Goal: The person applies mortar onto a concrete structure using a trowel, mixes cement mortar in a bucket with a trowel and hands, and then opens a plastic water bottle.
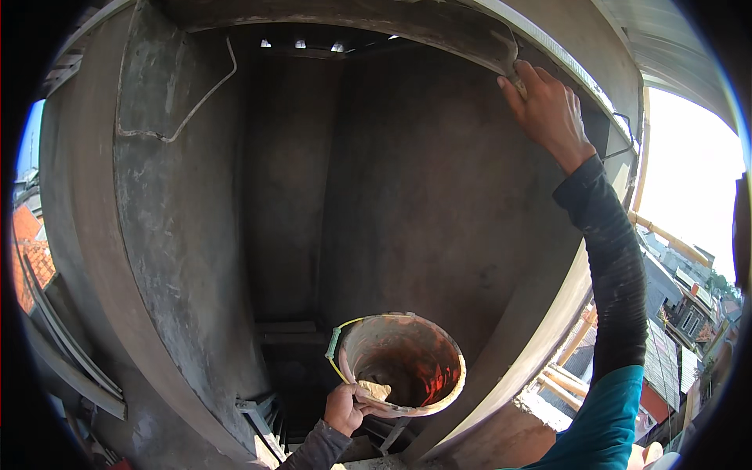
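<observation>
My right hand (548, 110) is raised at the upper right, its fingers wrapped round the handle of a trowel (517, 81). The trowel's bent neck reaches up to the grey cement beam (439, 31), and its blade is hard to tell from the beam's face. Low in the middle, my left hand (345, 409) grips the near left rim of a bucket (403, 319), which is tilted with its mouth toward me. A pale yellow, sponge-like piece (376, 389) shows inside the rim by my left fingers. Dark wet matter and reddish stains mark the bucket's inside.
A cement-faced pillar (164, 235) stands at the left, with a bent metal rod (200, 106) sticking out near its top. Another bent rod (624, 137) juts out at the right. Bamboo poles (564, 381) and rooftops (662, 360) lie beyond the right edge; long strips (70, 356) lean at lower left.
</observation>
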Motion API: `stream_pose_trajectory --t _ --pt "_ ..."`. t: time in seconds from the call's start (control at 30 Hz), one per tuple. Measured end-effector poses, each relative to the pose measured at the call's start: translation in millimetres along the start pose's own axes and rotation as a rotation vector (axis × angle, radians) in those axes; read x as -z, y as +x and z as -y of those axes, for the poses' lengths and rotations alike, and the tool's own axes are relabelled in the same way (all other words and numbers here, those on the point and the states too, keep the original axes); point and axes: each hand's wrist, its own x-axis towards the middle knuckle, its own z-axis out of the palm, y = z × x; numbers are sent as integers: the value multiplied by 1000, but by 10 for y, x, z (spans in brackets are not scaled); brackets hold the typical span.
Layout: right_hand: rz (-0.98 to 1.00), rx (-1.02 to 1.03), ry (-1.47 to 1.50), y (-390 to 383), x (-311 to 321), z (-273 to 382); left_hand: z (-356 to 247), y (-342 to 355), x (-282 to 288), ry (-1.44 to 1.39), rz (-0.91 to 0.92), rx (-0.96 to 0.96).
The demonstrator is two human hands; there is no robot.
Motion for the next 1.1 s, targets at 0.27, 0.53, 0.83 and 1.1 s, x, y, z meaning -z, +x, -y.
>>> stream_pose_trajectory --t 0.27,0.53,0.83,1.1 --pt "-144 -20 43 -338 150 -149 127 98 277 -1 -66 57" --pt "263 72 319 -755 261 129 104 -23 379 -67 -62 46" --pt "1910 -1080 1632 -3235 1195 1717 -171 -290 974 -59 1 -47" --pt "2075 -1083 1438 -3785 1738 1598 -582 -297 984 158 -12 -383"
